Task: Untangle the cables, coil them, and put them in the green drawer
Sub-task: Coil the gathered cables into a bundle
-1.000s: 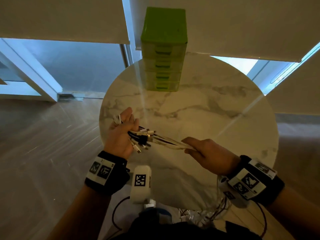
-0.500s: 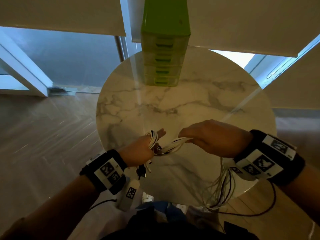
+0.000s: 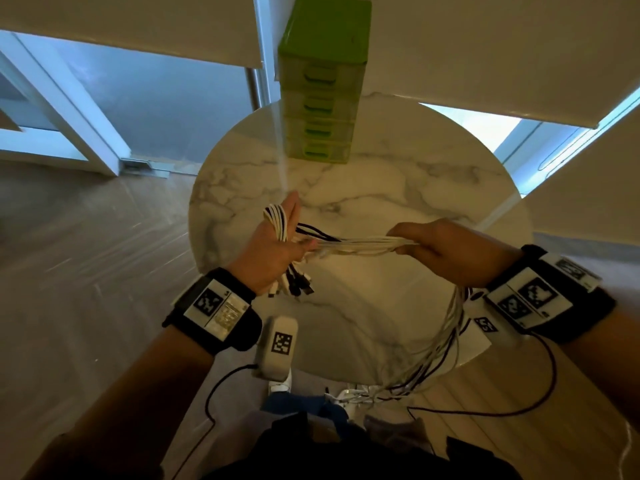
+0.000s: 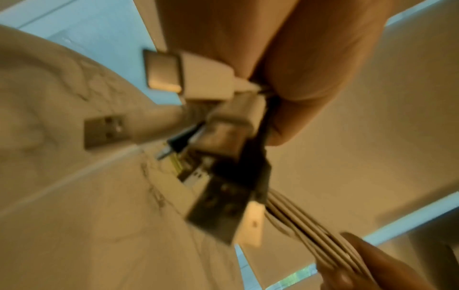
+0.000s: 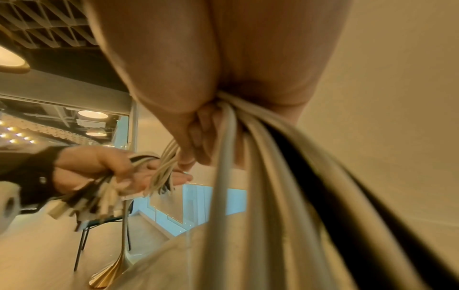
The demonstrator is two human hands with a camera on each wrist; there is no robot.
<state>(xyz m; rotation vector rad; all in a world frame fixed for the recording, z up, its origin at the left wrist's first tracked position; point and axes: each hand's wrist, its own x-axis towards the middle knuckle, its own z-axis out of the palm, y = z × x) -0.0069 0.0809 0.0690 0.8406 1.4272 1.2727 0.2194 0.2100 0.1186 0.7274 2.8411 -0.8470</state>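
A bundle of white and black cables (image 3: 356,242) runs taut between my two hands above the round marble table (image 3: 398,188). My left hand (image 3: 277,247) has a loop of the bundle lying over its straight fingers. Its thumb pins the cables to the palm, and the USB plug ends (image 3: 294,289) hang below the wrist. In the left wrist view the plugs (image 4: 218,137) are blurred. My right hand (image 3: 415,242) grips the bundle in a fist, and the slack (image 3: 436,355) drops over the table's near edge. The green drawer unit (image 3: 322,81) stands at the table's far edge, all drawers closed.
A white tagged camera box (image 3: 277,344) hangs under my left wrist on a black lead. Wooden floor surrounds the table, with windows and blinds behind. The right wrist view shows the gold table base (image 5: 111,270) and a dark chair leg (image 5: 82,245).
My left hand turned over and back, and a loop of the bundle now lies across its fingers. My right hand slid rightward along the cables, drawing them taut.
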